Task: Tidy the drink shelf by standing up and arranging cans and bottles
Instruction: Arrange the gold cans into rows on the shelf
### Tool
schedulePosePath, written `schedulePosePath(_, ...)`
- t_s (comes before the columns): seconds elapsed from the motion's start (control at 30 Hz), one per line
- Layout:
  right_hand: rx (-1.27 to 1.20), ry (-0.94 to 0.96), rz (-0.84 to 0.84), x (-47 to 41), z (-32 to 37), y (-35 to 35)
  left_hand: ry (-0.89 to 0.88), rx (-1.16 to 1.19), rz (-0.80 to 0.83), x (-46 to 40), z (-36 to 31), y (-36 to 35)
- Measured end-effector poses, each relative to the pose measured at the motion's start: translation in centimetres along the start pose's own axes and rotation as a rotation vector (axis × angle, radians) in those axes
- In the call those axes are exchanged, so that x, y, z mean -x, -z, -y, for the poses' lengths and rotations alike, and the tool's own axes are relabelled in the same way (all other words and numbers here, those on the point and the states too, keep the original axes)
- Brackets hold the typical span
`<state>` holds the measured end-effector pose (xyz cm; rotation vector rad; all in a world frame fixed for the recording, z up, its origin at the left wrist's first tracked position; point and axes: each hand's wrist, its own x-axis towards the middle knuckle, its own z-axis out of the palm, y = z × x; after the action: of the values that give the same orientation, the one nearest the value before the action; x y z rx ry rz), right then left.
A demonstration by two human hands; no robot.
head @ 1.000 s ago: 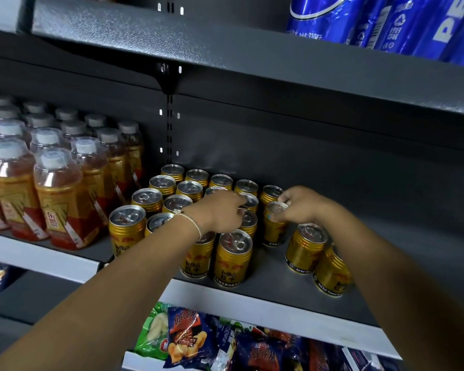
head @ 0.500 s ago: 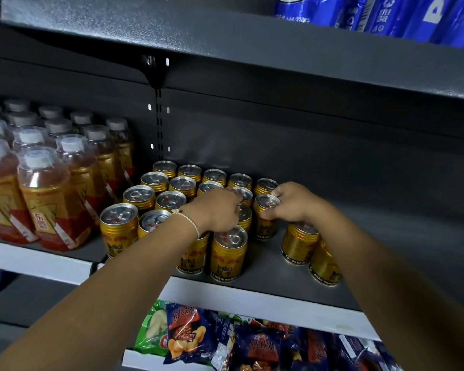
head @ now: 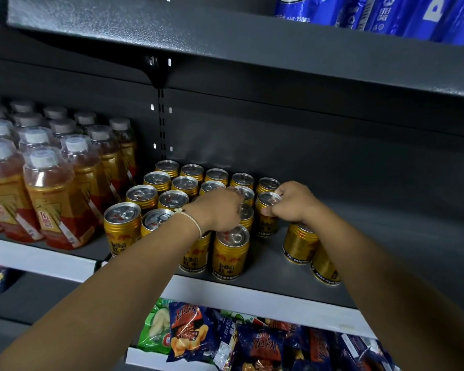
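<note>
Several gold cans [head: 231, 253] stand upright in rows on the grey shelf [head: 265, 271]. My right hand [head: 289, 203] grips the top rim of one upright gold can [head: 267, 223] at the right end of the rows. My left hand [head: 220, 210] lies curled over the cans in the middle of the block, and what its fingers hold is hidden. Two more gold cans [head: 300, 243] stand apart at the right, partly under my right forearm.
Several amber tea bottles [head: 54, 199] with white caps fill the shelf's left part. Blue cans [head: 402, 17] sit on the shelf above. Snack bags [head: 193, 330] lie on the shelf below. Bare grey shelf extends to the right of the cans.
My right hand has carried its can back and left into line with the rows. My left hand has stayed on the middle cans. The view has shifted slightly.
</note>
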<state>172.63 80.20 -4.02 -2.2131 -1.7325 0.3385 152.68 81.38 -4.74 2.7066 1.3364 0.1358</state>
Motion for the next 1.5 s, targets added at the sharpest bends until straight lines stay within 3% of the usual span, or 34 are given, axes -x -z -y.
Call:
schedulePosePath(0.3,-0.153,0.059,0.033,1.3,-1.7,2.5,0.001,0.068,-0.061,0.5,-0.5,0.3)
schedulePosePath(0.43,-0.090,0.084,0.281,2.7,-3.8,5.6,-0.044,0.125,-0.134,0.7,-1.5,0.7)
schedulePosePath(0.53,0.121,0.125,0.419,3.8,-4.5,6.1,-0.085,0.115,-0.155,0.7,-2.9,0.8)
schedulePosePath(0.63,0.166,0.154,0.306,4.3,-4.9,5.3,-0.112,0.083,-0.133,0.7,-4.2,0.6)
schedulePosePath(0.8,-0.020,0.163,0.142,4.5,-5.6,4.2,-0.105,0.077,-0.141,1.2,-5.0,0.3)
schedulePosePath(1.0,-0.022,0.213,-0.013,5.1,-4.3,2.5,0.083,0.163,-0.234,2.6,-2.9,0.6)
schedulePosePath(1.17,0.009,0.241,-0.125,5.4,-2.5,1.3,0.086,0.183,-0.208,3.7,-1.7,0.6)
schedulePosePath(1.5,-0.096,0.128,-0.166,7.2,-0.8,-0.9,-0.035,0.080,-0.089,4.5,-1.3,-0.4)
